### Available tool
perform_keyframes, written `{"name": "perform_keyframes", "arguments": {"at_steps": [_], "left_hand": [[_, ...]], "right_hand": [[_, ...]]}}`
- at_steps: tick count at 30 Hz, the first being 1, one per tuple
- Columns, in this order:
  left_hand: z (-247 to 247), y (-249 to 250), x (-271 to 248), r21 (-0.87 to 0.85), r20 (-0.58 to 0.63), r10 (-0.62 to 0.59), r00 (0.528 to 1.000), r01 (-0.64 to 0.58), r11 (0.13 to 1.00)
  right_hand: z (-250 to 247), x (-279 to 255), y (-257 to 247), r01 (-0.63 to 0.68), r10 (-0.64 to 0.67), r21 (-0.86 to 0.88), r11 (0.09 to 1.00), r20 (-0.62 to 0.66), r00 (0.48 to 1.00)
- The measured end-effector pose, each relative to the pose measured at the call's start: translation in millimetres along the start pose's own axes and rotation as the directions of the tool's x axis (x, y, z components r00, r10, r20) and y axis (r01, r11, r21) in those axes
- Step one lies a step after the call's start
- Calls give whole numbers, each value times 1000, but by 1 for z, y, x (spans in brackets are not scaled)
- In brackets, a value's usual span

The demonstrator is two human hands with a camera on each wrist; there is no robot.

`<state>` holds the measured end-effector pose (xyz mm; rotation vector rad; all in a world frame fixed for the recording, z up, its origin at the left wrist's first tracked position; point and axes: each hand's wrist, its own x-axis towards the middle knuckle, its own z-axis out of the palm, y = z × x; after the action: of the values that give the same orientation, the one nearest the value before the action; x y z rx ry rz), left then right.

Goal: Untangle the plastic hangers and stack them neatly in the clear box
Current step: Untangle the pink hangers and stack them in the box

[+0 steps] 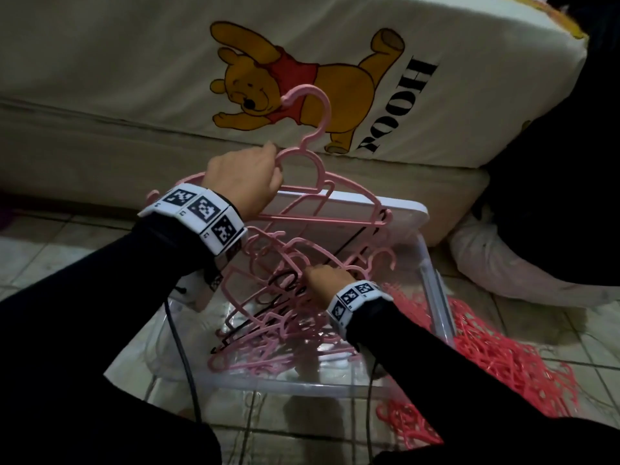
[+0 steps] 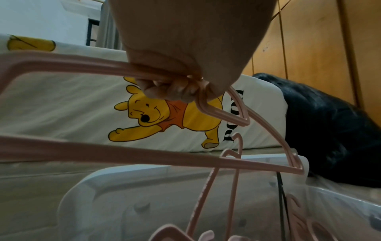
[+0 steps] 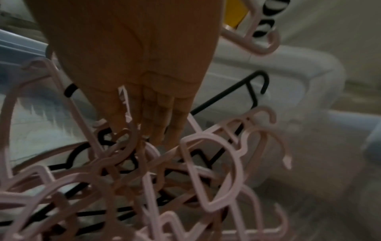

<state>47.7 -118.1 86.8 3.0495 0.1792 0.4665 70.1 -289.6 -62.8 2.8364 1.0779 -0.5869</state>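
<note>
Above clear box [image 1: 432,290]: left hand [image 1: 241,177] grips pink hangers [image 1: 322,196], lifted. Right hand [image 1: 330,280], fingers straight, probes tangled hangers [image 1: 278,317] inside box. Approx. none stacked; most untangling left.

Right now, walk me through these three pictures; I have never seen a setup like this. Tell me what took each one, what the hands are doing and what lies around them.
No machine here: a person in black sleeves wears a head camera and one on each wrist, on the checkered bands.

The head view looks down at both hands. The left hand grips pink hangers, lifted above a clear box on the tiled floor. The right hand reaches with fairly straight fingers into the tangled pile of pink and black hangers in the box.

The left wrist view looks along that hand, fingers curled round the hangers. The right wrist view, blurred, shows fingers among the tangle; whether they grip anything is unclear.

Nearby: a white lid against a bear-print mattress, and red hangers on the floor.
</note>
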Motion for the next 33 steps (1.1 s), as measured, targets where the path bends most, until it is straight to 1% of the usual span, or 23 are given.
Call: {"name": "perform_keyframes", "arguments": {"at_steps": [2,4,10,12,14,16,21,24,29,31,33], "left_hand": [[1,-1,1,-24,-3,7,1000,-7,1000],[2,-2,1,-52,-4,11,1000,-11,999],[2,-3,4,-123,23,-22,1000,25,992],[1,-3,3,-143,23,-36,999,39,989],[0,-3,3,-152,17,-42,999,44,987],[-2,-2,2,-158,6,-47,999,48,986],[-5,-3,1,-173,-26,-54,998,49,984],[-6,-7,0,-194,-42,-63,997,54,980],[-10,-11,0,-212,-30,-82,996,73,975],[-12,-11,-2,-229,-5,-82,997,78,970],[-13,-10,-3,-263,40,-51,998,60,963]], "right_hand": [[7,7,-4,-72,72,73,995,2,997],[11,10,-5,-114,118,139,984,-22,993],[13,6,-1,-106,120,200,974,-59,991],[9,4,0,-108,133,260,960,-82,988],[2,1,0,-130,182,358,925,-116,976],[-7,0,1,-137,209,405,904,-139,968],[-32,-5,2,-49,124,379,924,-178,976],[-53,-18,3,-14,105,378,926,-221,969],[-95,-49,11,75,75,390,918,-356,932],[-111,-62,15,114,76,416,902,-413,908],[-127,-74,18,151,89,446,882,-473,876]]}}
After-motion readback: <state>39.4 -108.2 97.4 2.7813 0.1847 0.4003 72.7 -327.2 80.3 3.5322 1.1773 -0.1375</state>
